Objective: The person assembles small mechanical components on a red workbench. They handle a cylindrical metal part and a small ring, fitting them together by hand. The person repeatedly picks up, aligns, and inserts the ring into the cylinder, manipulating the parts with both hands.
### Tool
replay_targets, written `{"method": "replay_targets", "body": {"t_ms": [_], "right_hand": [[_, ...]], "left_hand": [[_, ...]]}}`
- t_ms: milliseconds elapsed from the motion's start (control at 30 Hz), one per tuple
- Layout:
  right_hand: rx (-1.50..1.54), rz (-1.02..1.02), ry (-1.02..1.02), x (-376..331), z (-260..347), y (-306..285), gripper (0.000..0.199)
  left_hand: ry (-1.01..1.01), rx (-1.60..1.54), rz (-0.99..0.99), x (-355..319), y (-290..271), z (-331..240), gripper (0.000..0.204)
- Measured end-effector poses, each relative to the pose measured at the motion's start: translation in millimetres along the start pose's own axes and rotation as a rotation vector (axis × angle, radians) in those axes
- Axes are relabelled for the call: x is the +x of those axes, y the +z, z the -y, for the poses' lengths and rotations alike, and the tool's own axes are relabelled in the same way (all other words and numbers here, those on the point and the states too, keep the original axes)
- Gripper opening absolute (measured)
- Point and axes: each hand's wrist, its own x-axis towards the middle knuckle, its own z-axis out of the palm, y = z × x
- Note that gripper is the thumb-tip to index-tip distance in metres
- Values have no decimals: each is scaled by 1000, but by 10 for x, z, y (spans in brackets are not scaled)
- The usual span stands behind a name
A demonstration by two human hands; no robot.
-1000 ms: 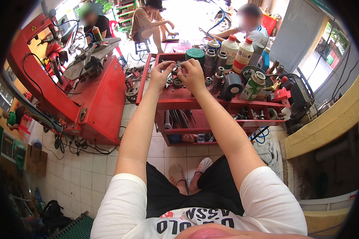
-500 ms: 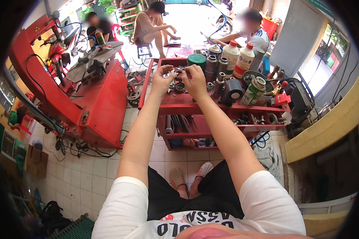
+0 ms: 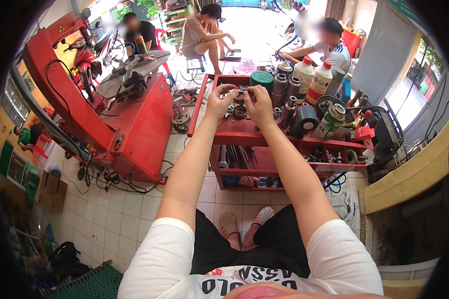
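Observation:
Both my hands are raised over the top tray of a red tool cart [image 3: 224, 128], close together. My left hand [image 3: 220, 103] is closed, thumb and fingers pinched, with its tips toward the right. My right hand [image 3: 259, 104] faces it, its fingers also bent in a pinch. In the gap between the fingertips shows a small dark metallic piece [image 3: 243, 89], too small to name; which hand bears it is unclear. Just below lies a round dark metal part [image 3: 240, 111] in the tray. A green round tub [image 3: 261, 78] stands behind my right hand.
Right of my hands are metal sockets [image 3: 288, 110], white bottles with red caps [image 3: 319, 82] and a spray can [image 3: 330, 121]. A red tyre-changing machine [image 3: 134, 129] stands left, cables on the floor beside it. Several people sit beyond the cart, one on a low stool [image 3: 195, 62].
The view has shifted, so the cart and machine sit farther right in it. My hands stay over the tray, fingers slightly rearranged around the small piece.

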Motion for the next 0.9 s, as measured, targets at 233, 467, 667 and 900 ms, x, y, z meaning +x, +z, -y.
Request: {"method": "replay_targets", "body": {"t_ms": [233, 467, 667, 900], "right_hand": [[-5, 26, 4, 6, -24, 14, 14], [-12, 88, 12, -21, -15, 33, 16], [-29, 78, -16, -27, -16, 35, 15], [15, 36, -51, -6, 24, 30, 12]], "left_hand": [[156, 120, 27, -29, 22, -97, 18], [4, 23, 42, -53, 20, -85, 20], [-21, -49, 79, -56, 9, -99, 21], [9, 22, 20, -72, 20, -111, 31]]}}
